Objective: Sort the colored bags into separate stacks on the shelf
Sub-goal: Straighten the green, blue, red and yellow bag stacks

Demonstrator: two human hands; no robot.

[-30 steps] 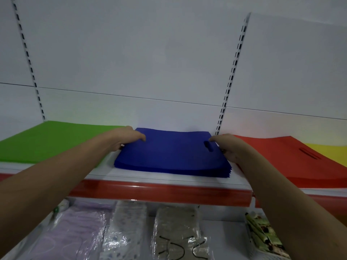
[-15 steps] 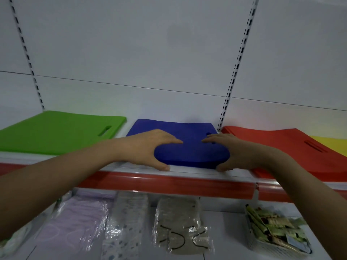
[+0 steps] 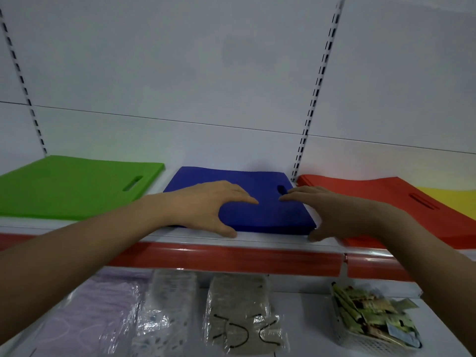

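- Lying flat on the upper shelf (image 3: pixel 257 238), the blue stack (image 3: pixel 268 215) of matte, felt-like bags sits between the green stack (image 3: pixel 67 186) and the red stack (image 3: pixel 401 202), apart from the first and nearly meeting the second.
- Your left hand (image 3: pixel 206 204) rests palm-down on the blue stack's left half, fingers (image 3: pixel 242 195) straight and spread, thumb at the front edge by the shelf lip; it grips nothing.
- Your right hand (image 3: pixel 332 212) covers the right front corner the same way, fingers extended toward a slot handle (image 3: pixel 281 189) it partly hides, thumb down at the front edge.
- Each bag is a flat rectangle with an oblong cut-out handle; the green and red ones show theirs plainly.
- A yellow stack (image 3: pixel 448 199) beyond the red is cut off by the frame.
- Red trim (image 3: pixel 231 258) fronts the shelf, glossy and smooth.
- Below, clear crinkled plastic packs (image 3: pixel 164 313) hold folded fabric, lilac to patterned grey; their prints are too blurred to read.
- A white perforated basket (image 3: pixel 360 341) at lower right holds a jumble of small green sachets (image 3: pixel 371 313).
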